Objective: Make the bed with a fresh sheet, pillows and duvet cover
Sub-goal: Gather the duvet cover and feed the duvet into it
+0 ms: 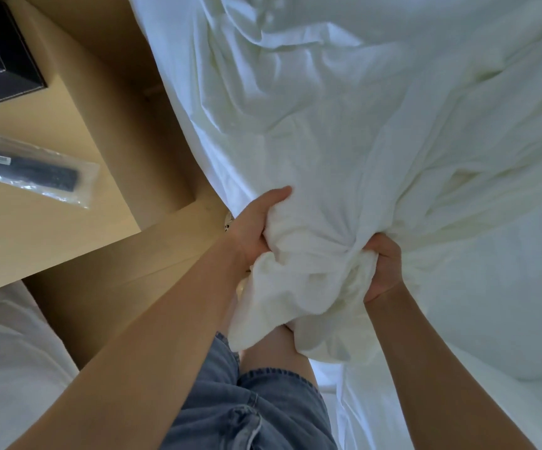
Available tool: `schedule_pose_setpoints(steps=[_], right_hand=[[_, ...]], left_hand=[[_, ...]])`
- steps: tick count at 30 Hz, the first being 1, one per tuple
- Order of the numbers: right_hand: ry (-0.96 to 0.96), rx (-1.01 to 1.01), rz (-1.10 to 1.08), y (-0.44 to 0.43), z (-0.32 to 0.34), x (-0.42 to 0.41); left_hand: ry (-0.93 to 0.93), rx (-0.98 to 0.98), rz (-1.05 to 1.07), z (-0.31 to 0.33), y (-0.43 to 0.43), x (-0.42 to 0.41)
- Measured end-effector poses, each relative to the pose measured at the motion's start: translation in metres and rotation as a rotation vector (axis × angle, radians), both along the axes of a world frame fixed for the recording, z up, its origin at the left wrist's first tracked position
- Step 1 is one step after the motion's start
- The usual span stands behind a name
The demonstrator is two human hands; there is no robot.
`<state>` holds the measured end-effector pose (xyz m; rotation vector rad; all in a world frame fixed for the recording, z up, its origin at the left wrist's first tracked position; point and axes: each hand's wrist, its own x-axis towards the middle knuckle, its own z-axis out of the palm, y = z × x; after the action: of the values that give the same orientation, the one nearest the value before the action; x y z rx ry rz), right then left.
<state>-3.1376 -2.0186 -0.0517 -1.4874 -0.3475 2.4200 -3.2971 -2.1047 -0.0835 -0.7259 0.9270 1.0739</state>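
Observation:
A crumpled white duvet in its cover (344, 102) lies spread over the bed, filling the upper right of the head view. Its near corner is bunched into a thick wad (308, 264) in front of me. My left hand (253, 222) grips the left side of that wad, thumb on top. My right hand (383, 274) grips the right side, fingers curled into the fabric. The wad hangs down over my knee. A smoother white sheet (506, 303) covers the mattress at the lower right.
A wooden bedside table (45, 228) stands to the left, bearing a black remote in a plastic bag (32, 173) and a black box (0, 60). Another white bed edge (6, 368) shows at the lower left. My legs in denim shorts (246, 407) stand between the beds.

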Motion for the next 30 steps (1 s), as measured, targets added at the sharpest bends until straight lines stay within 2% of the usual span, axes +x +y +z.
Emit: schedule_pose_setpoints(steps=[2, 5, 7, 9, 11, 14, 16, 19, 21, 23, 24, 28, 30], right_hand=[[0.017, -0.026, 0.004, 0.002, -0.002, 0.001], [0.030, -0.064, 0.016, 0.006, -0.004, 0.004], [0.048, -0.088, 0.037, 0.007, -0.004, 0.003], [0.039, -0.074, 0.092, 0.007, -0.002, -0.001], [0.004, -0.081, 0.112, 0.005, -0.001, -0.007], [-0.047, -0.093, 0.037, 0.001, -0.004, -0.008], [-0.042, -0.098, -0.023, 0.000, -0.010, -0.003], [-0.022, -0.084, -0.076, -0.003, -0.010, 0.000], [-0.017, -0.047, -0.095, -0.004, -0.010, 0.001], [-0.013, -0.038, -0.114, -0.009, -0.010, 0.001], [-0.002, -0.041, -0.128, -0.011, -0.009, 0.000], [0.033, -0.024, -0.131, -0.012, -0.003, -0.003], [0.043, -0.044, -0.122, -0.011, -0.003, -0.001]], left_hand=[[0.044, 0.080, -0.179, 0.007, 0.000, -0.004], [0.328, 0.033, -0.462, 0.017, -0.001, -0.007], [0.479, -0.023, -0.481, 0.019, -0.004, -0.006], [0.569, -0.114, -0.392, 0.023, -0.009, -0.003], [0.563, -0.147, -0.255, 0.027, -0.013, -0.001], [0.254, -0.040, 0.042, 0.030, -0.018, -0.005], [0.140, 0.037, 0.099, 0.031, -0.016, -0.008], [0.282, 0.037, -0.144, 0.025, -0.013, -0.011], [0.552, -0.089, -0.403, 0.014, -0.016, -0.016], [0.778, -0.240, -0.536, -0.004, -0.028, -0.023], [0.797, -0.288, -0.550, -0.011, -0.034, -0.025], [0.553, -0.408, -0.535, -0.021, -0.042, -0.025], [0.525, -0.448, -0.575, -0.021, -0.042, -0.022]])
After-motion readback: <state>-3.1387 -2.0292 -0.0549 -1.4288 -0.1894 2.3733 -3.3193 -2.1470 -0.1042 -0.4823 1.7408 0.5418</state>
